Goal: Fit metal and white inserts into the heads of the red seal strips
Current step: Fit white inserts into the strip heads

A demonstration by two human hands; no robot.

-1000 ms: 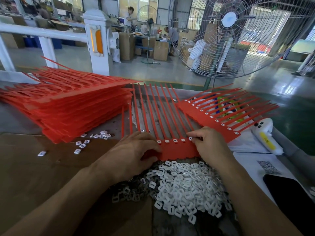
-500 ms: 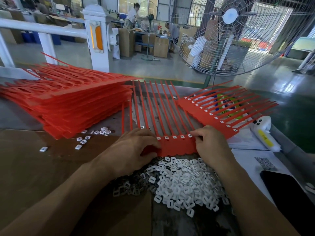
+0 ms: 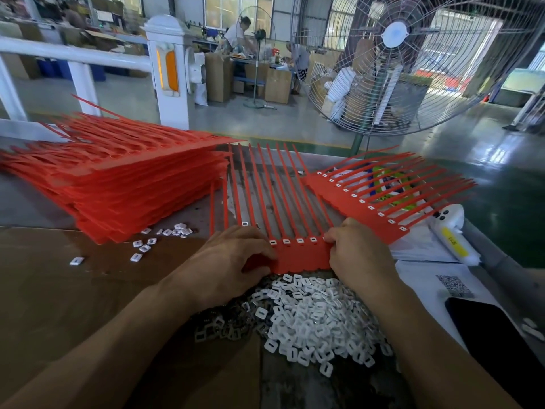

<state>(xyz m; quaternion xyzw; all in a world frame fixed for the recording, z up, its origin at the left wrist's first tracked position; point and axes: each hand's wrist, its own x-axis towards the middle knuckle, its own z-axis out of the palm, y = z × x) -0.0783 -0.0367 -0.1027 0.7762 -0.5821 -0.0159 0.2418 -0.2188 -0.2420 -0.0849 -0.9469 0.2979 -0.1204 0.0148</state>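
Red seal strips (image 3: 298, 231), joined in a comb-like sheet with a scalloped near edge and thin tails fanned away, were laid flat at the table's centre. White inserts were seen seated in four exposed heads of the sheet, between the two hands. Left hand (image 3: 233, 261) was rested on the sheet's left end, fingers curled over its edge and gripping it. Right hand (image 3: 358, 255) was set on the right end, fingertips pinching the sheet at a head.

White inserts (image 3: 318, 323), small rounded rectangles with a slot, were heaped just before the sheet; metal inserts (image 3: 218, 329), dull grey and of like shape, were piled to their left, partly hidden by the left wrist.

A tall stack of red sheets (image 3: 124, 184) was recorded at left, with loose white pieces (image 3: 144, 246) scattered beside it. A second fitted sheet (image 3: 377, 199) lay at right over printed packets. A white tube (image 3: 451, 234), a paper with a printed code (image 3: 454, 286) and a dark phone (image 3: 495, 343) were noted at far right.

Brown cardboard (image 3: 59, 290) covered the near table. Beyond stood a large wire-caged fan (image 3: 395, 60), a white post (image 3: 168, 69) and a glossy factory floor.
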